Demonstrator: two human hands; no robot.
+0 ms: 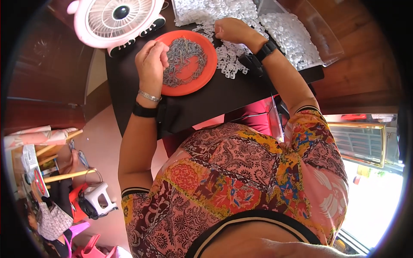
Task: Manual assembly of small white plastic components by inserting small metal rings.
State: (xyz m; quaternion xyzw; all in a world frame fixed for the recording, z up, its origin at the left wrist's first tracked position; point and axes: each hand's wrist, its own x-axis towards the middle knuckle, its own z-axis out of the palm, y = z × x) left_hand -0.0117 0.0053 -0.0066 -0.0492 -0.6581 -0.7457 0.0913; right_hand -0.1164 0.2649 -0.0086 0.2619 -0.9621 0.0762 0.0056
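On the dark table an orange-red round plate [208, 69] carries a heap of small grey metal screws or nails [186, 53]. Over the plate's left edge is my left hand [151, 60], its fingers curled together; whatever they may hold is hidden. To the right of the plate, many small flat white plastic pieces [232, 58] with holes lie loose in a pile. My right hand [232, 31] is closed above them, knuckles up, so its fingertips are out of sight. Both wrists wear black straps.
A pink-rimmed fan [120, 17] stands at the table's far left. Clear bins of white pieces [290, 36] sit at the far right, with another white heap [215, 9] at the back. At the lower left, a person sits near a white stool [100, 198].
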